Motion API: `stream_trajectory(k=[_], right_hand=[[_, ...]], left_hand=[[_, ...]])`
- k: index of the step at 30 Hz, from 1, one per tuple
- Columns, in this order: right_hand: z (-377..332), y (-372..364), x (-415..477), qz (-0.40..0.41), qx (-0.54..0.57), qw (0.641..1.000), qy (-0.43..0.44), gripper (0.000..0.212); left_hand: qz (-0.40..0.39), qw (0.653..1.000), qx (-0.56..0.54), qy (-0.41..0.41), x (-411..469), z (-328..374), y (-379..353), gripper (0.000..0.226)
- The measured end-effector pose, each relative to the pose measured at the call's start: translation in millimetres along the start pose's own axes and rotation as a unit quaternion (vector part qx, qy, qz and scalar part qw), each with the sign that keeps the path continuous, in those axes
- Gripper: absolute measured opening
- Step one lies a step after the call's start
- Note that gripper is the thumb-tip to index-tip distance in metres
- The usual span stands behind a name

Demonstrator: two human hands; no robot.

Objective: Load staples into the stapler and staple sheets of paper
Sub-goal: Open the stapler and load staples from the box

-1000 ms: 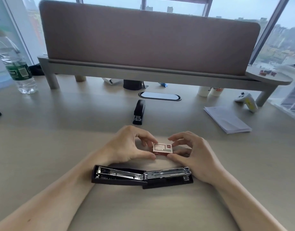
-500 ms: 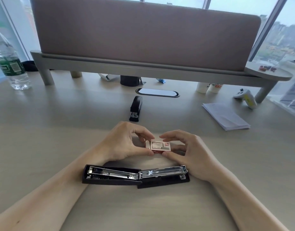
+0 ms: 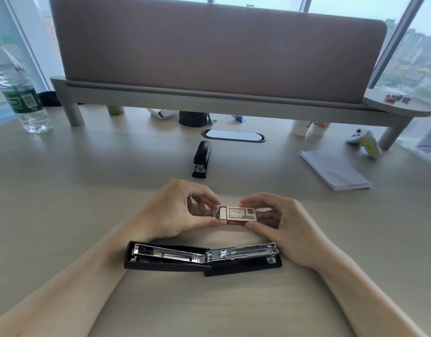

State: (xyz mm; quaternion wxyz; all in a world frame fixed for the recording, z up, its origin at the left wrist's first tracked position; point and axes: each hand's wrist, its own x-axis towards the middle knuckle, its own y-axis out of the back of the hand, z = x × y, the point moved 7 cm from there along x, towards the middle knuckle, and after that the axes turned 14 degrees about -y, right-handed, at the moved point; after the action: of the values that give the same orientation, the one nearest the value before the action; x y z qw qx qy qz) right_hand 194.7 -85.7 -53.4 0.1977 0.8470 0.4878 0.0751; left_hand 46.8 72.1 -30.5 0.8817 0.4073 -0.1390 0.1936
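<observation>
Both hands, left hand (image 3: 175,212) and right hand (image 3: 286,223), pinch a small staple box (image 3: 237,216) by its ends above the table (image 3: 63,203); its inner tray juts out leftward, contents unclear. Just nearer lies the opened stapler (image 3: 202,260), its metal channel exposed.

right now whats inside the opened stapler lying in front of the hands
The opened stapler shows its bare metal staple channel and spring rail; no strip of staples is visible. The staple box is held by both hands, and its contents are hidden.
</observation>
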Motion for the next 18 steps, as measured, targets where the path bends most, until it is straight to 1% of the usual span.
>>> stream_trajectory(k=[3,8,12,14,18], right_hand=[[1,1,1,-0.002,-0.005,1.000,0.002,0.035],[1,1,-1,-0.008,-0.007,1.000,0.004,0.035],[1,0,-2,-0.008,-0.010,1.000,0.005,0.036],[0,-1,-3,-0.010,-0.013,1.000,0.006,0.037],[-1,0,-4,-0.007,-0.019,1.000,0.011,0.036]], left_hand=[[0.006,1.000,-0.024,0.009,-4,-3,2,0.029],[-0.015,0.999,-0.038,0.023,-5,-3,2,0.028],[-0.067,0.996,-0.036,0.040,2,5,6,0.028],[-0.091,0.995,-0.006,0.047,9,11,12,0.030],[-0.125,0.986,0.107,0.040,22,33,9,0.029]])
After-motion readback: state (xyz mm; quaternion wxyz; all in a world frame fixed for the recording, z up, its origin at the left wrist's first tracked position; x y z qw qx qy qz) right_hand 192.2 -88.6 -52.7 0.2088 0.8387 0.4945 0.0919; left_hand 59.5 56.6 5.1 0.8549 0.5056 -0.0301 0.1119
